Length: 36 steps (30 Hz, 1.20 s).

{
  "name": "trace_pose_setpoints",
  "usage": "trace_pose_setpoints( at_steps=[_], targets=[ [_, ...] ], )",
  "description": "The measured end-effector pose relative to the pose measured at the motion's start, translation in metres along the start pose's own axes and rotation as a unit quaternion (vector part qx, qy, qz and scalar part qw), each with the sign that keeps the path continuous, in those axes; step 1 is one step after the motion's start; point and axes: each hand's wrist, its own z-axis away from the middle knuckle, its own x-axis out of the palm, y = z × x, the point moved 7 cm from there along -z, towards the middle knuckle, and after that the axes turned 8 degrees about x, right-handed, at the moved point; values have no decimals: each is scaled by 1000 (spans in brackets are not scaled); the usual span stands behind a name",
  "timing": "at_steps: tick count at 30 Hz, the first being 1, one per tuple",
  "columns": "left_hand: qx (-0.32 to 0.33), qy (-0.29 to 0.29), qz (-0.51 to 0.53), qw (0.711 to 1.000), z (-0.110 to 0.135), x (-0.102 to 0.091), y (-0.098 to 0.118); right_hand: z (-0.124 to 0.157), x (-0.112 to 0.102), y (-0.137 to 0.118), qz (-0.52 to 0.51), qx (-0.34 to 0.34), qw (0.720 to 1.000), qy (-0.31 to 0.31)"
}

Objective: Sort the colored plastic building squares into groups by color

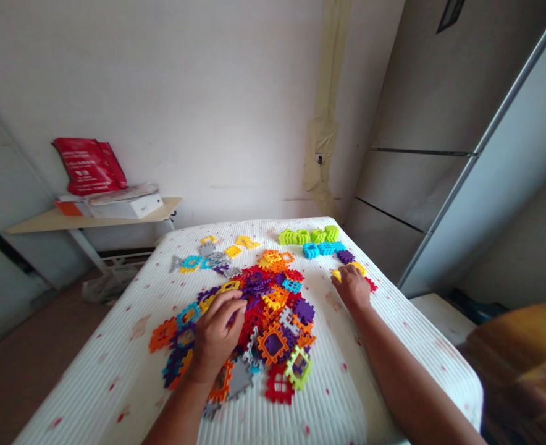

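Observation:
A heap of mixed interlocking plastic building pieces [254, 312] in red, purple, orange, yellow, grey and blue lies in the middle of the table. Over its left side is my left hand [218, 327], its fingers bent, with a gap between thumb and fingers and no piece visibly gripped. At the table's right side, my right hand [354, 287] has its fingers closed at a yellow building piece [336, 275]. Another yellow piece [359, 267] and a red one [372, 284] show beside it, partly covered by the hand. A purple stack [346, 256] sits just beyond.
Lime-green stacks [309, 235] and blue stacks [319, 249] stand in rows at the table's far right. Loose grey, blue and yellow pieces [208, 255] lie at the far left. A side shelf [32, 226] holds a white box [127, 207] and a red bag [88, 165]. A grey refrigerator [412, 123] stands right.

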Motion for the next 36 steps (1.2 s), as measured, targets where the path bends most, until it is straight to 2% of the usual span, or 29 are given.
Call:
trace_pose_setpoints(
  at_steps=[3,5,7,9,12,15,20,31,36],
  targets=[
    [2,-20,0,1000,2,6,-2,17,-13,-33,-117,-124,984,41],
    [10,-34,1,999,3,11,-3,37,-17,-64,-218,-251,943,8],
    [18,-47,-1,999,4,15,-3,59,-20,-93,-288,-359,886,-45],
    [21,-64,-8,998,4,19,-3,77,-22,-115,-308,-423,848,-81],
    [13,-92,-18,996,5,24,-3,91,-24,-138,-271,-468,835,-103],
    [11,-103,-21,994,6,26,-3,94,-20,-149,-210,-475,848,-106],
    [7,-95,-14,995,7,24,-5,85,-13,-149,-167,-421,887,-93],
    [3,-85,-12,996,7,23,-7,83,-9,-148,-187,-397,895,-80],
    [2,-85,-8,996,6,22,-7,78,-8,-144,-201,-369,902,-100]
  ],
)
